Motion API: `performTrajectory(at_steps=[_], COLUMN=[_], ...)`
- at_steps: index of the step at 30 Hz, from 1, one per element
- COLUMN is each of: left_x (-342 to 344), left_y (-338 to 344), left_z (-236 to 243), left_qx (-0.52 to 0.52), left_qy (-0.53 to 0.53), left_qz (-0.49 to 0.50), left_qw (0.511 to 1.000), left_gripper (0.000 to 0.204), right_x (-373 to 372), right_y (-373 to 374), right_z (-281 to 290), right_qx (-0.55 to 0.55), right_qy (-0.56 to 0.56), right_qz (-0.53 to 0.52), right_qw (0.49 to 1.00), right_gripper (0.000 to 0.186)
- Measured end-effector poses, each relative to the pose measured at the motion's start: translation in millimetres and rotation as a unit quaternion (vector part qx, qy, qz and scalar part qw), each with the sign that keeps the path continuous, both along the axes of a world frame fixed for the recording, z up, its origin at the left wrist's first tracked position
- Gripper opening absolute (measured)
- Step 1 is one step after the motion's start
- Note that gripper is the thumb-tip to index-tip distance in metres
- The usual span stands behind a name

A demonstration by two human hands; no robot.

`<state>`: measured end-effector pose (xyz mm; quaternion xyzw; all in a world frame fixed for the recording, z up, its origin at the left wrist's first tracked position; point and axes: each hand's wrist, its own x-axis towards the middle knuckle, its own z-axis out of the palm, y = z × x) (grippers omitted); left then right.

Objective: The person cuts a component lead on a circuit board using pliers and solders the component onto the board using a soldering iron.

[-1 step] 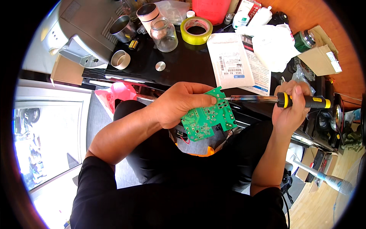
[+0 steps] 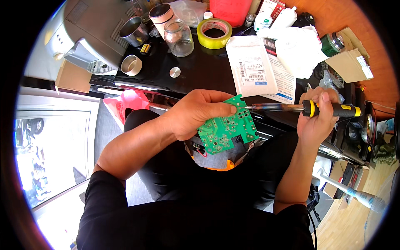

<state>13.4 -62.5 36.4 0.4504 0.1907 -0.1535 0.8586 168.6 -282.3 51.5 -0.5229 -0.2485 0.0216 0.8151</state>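
My left hand pinches a green circuit board by its upper left part, thumb on top and the fingers partly hidden behind. Solder joints and small parts dot the side of the board that faces me. In my right hand is a soldering iron with a black and yellow handle, the fingers closed around it. The iron lies almost level and points left. Its tip meets the board's upper right edge, close to my left thumb; whether it touches a joint is too small to tell.
A black table beyond the board holds a glass jar, yellow tape roll, white envelope, white plastic bag and metal cup. A grey machine stands far left. An open cardboard box sits far right.
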Motion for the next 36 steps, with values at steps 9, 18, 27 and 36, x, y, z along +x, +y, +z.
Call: performTrajectory(at_steps=[9,18,27,36], left_x=[0.7,1.5,0.3,1.4], left_y=[-1.5,4.3,4.0,8.2], left_z=[0.8,0.4,5.2,0.3], left_qx=[-0.021,0.032,0.112,0.167], left_qy=[0.017,-0.008,-0.011,-0.016], left_qz=[0.027,-0.073,-0.163,-0.203], left_qw=[0.999,0.997,0.98,0.965], left_gripper=[0.042,0.047,0.046,0.048], right_x=[3.5,9.9,12.5,6.9], right_y=[-1.7,2.1,-2.0,0.8], right_z=[-4.0,-5.9,-8.2,-10.5], right_qx=[-0.004,-0.014,-0.042,-0.075], right_qy=[-0.004,0.127,0.13,0.096], right_qz=[0.012,0.021,0.079,0.069], right_qw=[1.0,0.992,0.987,0.99], right_gripper=[0.018,0.021,0.02,0.019])
